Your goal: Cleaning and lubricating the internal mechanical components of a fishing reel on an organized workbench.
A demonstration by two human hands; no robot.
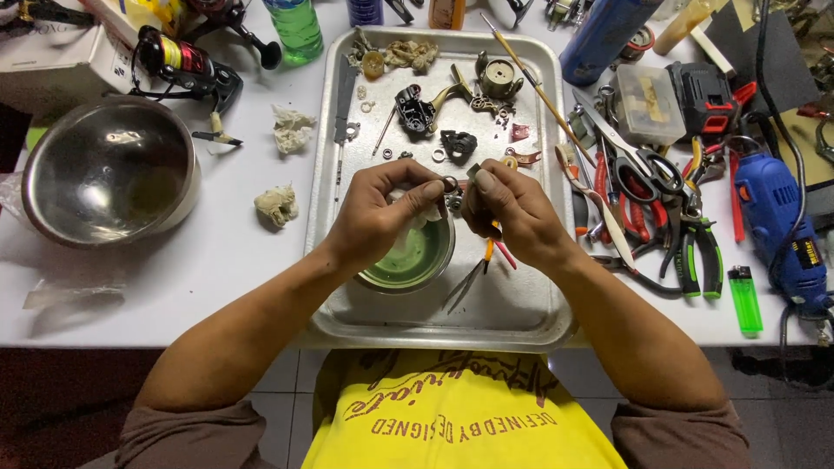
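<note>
- The left hand (pixel 375 213) sits over the middle of a metal tray (pixel 530 300), its fingers (pixel 432 188) pinched narrow on a small metal ring (pixel 450 183)
- The right hand (pixel 512 213) is just beside it at 3 o'clock, fingers curled shut around small pliers with orange-and-pink handles (pixel 495 249); their thin dark tips stick out at 7 o'clock from the hand
- The thumb tips of both hands come close together at the ring, above the rim of a small green-lined bowl (pixel 408 260) that stands on the tray under the left hand
- At 12 o'clock from the hands, loose dark and brassy reel parts (pixel 417 108) lie scattered on the tray, with a thin brush (pixel 539 87) laid slantwise across its upper right corner
- At 9 o'clock on the white table (pixel 217 260) stands a large steel bowl (pixel 109 169), with two crumpled wads of tissue (pixel 278 206) between it and the tray
- At 3 o'clock lie scissors (pixel 638 161), green-handled pliers (pixel 699 252), a green lighter (pixel 744 300) and a blue power tool (pixel 777 230)
- At 11 o'clock a fishing reel (pixel 178 61) rests near a green bottle (pixel 295 26)
</note>
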